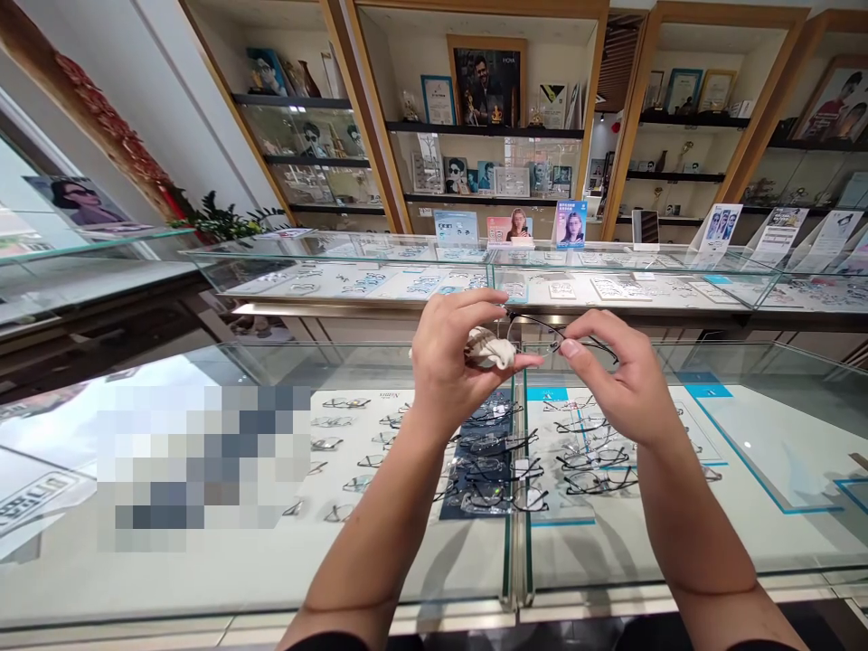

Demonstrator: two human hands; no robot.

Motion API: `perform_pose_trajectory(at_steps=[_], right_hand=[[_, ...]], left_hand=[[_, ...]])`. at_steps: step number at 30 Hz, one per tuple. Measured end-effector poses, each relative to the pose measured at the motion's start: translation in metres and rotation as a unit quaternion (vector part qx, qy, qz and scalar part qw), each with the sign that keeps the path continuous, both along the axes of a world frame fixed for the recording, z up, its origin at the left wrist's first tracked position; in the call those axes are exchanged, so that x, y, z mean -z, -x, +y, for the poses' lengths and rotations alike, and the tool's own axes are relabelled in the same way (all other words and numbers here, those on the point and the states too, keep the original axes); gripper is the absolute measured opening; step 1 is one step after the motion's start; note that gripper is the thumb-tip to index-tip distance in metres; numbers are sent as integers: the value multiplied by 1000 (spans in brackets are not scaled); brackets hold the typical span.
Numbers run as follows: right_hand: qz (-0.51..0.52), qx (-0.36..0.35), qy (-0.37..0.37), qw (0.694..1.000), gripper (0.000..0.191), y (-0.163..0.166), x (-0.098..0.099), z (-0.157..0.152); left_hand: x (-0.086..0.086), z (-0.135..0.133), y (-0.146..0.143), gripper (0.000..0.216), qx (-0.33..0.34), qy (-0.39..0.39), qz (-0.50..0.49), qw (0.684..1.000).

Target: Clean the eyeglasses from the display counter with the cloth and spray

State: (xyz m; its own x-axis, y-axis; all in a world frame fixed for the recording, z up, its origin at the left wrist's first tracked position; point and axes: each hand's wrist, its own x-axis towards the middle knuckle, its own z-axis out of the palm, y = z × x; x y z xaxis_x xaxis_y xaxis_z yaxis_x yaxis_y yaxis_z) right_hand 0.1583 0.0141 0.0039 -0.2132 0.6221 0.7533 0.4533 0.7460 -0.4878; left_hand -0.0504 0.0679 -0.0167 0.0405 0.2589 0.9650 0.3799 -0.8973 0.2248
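I hold a pair of thin dark-framed eyeglasses (541, 324) in the air above the glass counter. My right hand (620, 375) is closed, its thumb and finger pinching the frame near the right side. A bunched off-white cloth (489, 348) is tucked in my left hand (444, 362), whose curled fingers and thumb reach the other side of the eyeglasses. The fingers partly hide the lenses. Below my hands, several rows of eyeglasses (498, 443) lie inside the display case (576, 551).
A second glass display counter (407, 262) runs across the aisle, with upright advertising cards (512, 226) on top. Wooden shelves (393, 117) with framed pictures line the back wall. A green plant (221, 221) stands at the left. A metal-edged seam (519, 542) divides the near case.
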Motion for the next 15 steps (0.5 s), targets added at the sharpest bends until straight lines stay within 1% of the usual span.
perform_pose_trajectory(at_steps=[3,6,9,12,15], right_hand=[[-12,4,-14,1000,13,0,0,-3],[-28,12,-28,999,13,0,-1,-5],[-36,21,-39,998,13,1,-2,-7],[-31,21,-46,998,12,1,-2,-7],[-21,27,-51,998,13,1,-2,-7]], left_hand=[[1,-1,1,64,-4,12,12,1000],[2,-2,0,66,-1,-5,19,1000],[2,-2,-1,63,-28,-44,26,998],[2,-3,-3,59,-65,-104,36,992],[2,-4,-7,63,-77,-136,45,987]])
